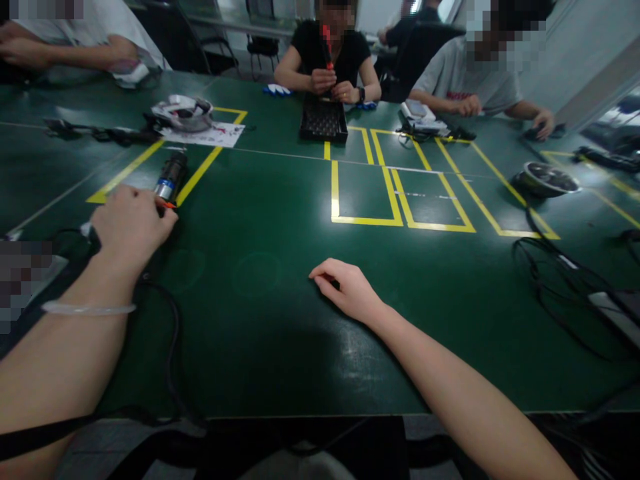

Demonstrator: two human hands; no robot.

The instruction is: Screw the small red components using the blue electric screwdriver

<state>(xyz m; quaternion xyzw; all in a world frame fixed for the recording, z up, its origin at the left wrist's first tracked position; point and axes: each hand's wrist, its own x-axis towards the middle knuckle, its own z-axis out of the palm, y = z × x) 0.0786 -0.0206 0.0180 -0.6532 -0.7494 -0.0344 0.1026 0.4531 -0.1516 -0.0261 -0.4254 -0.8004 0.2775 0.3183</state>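
Note:
My left hand (131,225) rests on the green table (280,320) at the left, fingers curled around a small red-tipped thing beside a dark cylindrical tool (171,176) with a blue and silver band. A clear band sits on that wrist. My right hand (347,288) lies near the table's middle, fingers curled under and pressed to the surface; whether it holds anything is hidden.
Yellow tape boxes (400,193) mark the table. A black tray (323,121) sits before a person across who holds a red tool. Another person sits at the far right. Cables (555,280) lie at the right, a round dark dish (546,179) beyond, clutter (183,113) at the far left.

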